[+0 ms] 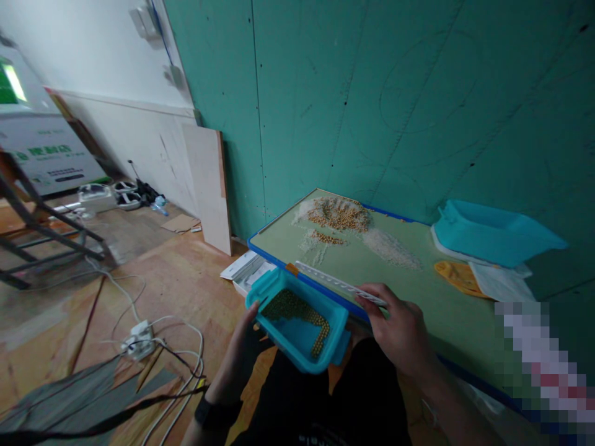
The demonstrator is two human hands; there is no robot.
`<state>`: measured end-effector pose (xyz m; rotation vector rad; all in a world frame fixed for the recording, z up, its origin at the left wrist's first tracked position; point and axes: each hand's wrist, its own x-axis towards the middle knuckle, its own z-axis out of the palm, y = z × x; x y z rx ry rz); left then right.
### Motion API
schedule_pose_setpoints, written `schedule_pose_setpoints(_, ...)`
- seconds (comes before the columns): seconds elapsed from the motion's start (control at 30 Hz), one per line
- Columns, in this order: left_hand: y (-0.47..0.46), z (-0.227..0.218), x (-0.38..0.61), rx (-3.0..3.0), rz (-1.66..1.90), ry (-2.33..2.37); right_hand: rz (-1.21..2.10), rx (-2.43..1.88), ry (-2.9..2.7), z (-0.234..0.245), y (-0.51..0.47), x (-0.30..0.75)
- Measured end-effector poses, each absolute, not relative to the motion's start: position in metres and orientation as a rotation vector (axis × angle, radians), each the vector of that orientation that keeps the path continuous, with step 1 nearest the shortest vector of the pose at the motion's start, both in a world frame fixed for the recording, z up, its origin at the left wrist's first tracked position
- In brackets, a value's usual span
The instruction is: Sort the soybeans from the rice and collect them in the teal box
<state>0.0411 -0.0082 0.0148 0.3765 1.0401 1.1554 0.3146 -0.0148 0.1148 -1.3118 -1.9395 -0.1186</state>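
My left hand (pixel 242 344) grips a teal plastic box (pixel 297 319) from below, holding it just under the near edge of a green tabletop (pixel 418 291). Several yellow beans (pixel 297 310) lie along the box's upper and right inner sides. My right hand (pixel 400 328) is closed on one end of a white ruler (pixel 339 284), which lies along the table's blue front rim. Farther back on the table sit a pile of yellow beans mixed with white grains (pixel 339 215) and a separate streak of white rice (pixel 390 248).
A teal container (pixel 493 232), a yellow cloth (pixel 458 277) and a white sheet (pixel 499 282) lie at the table's right. A green wall stands behind. On the wooden floor left: a power strip with cables (pixel 139 337), a leaning board (pixel 209 186), a white tray (pixel 248 272), a metal frame (pixel 41 229).
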Motion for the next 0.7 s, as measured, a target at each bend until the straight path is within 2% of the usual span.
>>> schedule_pose_setpoints(0.7,-0.006,0.013,0.04,0.356,1.142,1.041,-0.183,-1.425,-1.893,0.109,-0.006,0.335)
